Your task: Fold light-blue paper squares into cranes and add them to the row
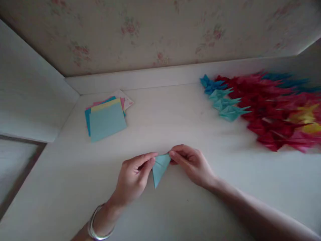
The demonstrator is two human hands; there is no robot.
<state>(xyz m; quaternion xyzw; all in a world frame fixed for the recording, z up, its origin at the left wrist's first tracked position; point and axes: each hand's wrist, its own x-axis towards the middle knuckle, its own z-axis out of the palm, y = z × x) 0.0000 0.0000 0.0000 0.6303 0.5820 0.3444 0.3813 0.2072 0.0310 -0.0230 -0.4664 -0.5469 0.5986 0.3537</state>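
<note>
A light blue folded paper (159,168), shaped like a narrow triangle pointing toward me, lies on the white table (175,127). My left hand (134,177) pinches its upper left corner with fingers curled. My right hand (192,164) pinches the upper right corner with thumb and fingers together. A silver bangle sits on my left wrist.
A stack of coloured paper sheets (106,118), light blue on top, lies at the back left. A large pile of folded paper cranes (271,107) in red, blue, teal and yellow fills the back right. A floral wall stands behind the table.
</note>
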